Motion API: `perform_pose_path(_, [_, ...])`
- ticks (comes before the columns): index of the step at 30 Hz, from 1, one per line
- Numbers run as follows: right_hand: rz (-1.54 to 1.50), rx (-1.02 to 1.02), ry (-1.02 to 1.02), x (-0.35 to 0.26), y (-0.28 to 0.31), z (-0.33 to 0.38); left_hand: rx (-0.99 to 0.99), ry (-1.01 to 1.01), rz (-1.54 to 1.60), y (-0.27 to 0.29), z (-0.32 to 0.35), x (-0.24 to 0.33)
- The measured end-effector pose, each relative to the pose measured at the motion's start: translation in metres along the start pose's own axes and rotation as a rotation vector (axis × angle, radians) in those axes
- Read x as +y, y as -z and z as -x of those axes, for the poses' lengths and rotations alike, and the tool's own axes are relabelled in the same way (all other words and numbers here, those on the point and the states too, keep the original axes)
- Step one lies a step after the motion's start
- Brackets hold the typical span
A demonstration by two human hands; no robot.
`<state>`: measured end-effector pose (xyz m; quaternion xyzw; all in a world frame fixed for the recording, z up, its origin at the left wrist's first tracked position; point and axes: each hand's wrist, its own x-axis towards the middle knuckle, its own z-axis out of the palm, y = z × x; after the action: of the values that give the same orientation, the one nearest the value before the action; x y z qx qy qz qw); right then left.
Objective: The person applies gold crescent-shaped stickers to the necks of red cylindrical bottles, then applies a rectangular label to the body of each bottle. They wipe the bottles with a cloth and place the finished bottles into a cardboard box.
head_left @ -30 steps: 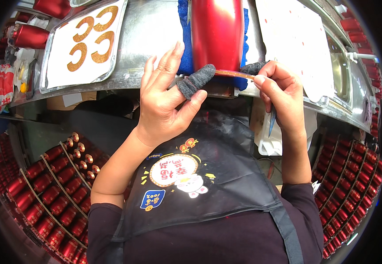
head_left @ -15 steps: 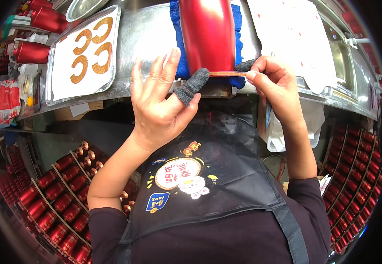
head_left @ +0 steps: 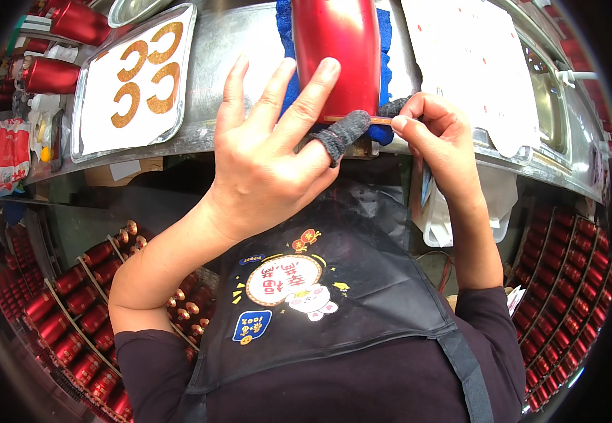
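Note:
A glossy red cylinder [head_left: 337,53] lies on a blue cloth [head_left: 288,70] on the metal workbench [head_left: 242,42], its near end pointing at me. My left hand [head_left: 263,158] rests on that near end, index finger on the red surface and a grey cloth cot on the thumb pressing the rim. My right hand [head_left: 436,144], also with a grey cot on one finger, pinches a thin gold strip [head_left: 378,120] at the cylinder's lower edge.
A white tray [head_left: 133,81] with several gold curved pieces sits at the left. Red cylinders [head_left: 73,21] lie at the far left of the bench. Racks of red cylinders [head_left: 66,310] stand below on both sides. A white sheet [head_left: 475,63] lies at the right.
My left hand has slid up over the cylinder's near end, fingers now on the red surface. My right hand stays pinched at the lower edge. The view has drawn closer to the bench.

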<state>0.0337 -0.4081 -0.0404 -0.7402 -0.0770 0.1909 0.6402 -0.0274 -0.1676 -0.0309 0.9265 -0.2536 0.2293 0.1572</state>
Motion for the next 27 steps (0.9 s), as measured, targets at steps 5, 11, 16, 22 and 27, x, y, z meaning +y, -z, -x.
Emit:
perform_pose_path(5, [0.006, -0.035, -0.026, 0.000, -0.002, -0.001, 0.006, -0.039, -0.046, -0.010, -0.014, 0.010])
perform_pose_path(11, [0.130, -0.096, -0.131, -0.005, 0.004, -0.004, 0.184, 0.150, 0.145, -0.036, -0.016, -0.004])
perform_pose_path(16, [0.084, -0.138, -0.143, -0.018, 0.006, -0.002, 0.220, 0.227, 0.314, -0.040, 0.014, -0.008])
perform_pose_path(22, [0.022, -0.128, -0.101, -0.031, 0.009, 0.008, 0.122, 0.225, 0.282, -0.038, 0.051, -0.006])
perform_pose_path(27, [0.108, -0.080, -0.046, -0.018, 0.010, 0.003, 0.116, 0.189, 0.251, -0.038, 0.048, -0.004])
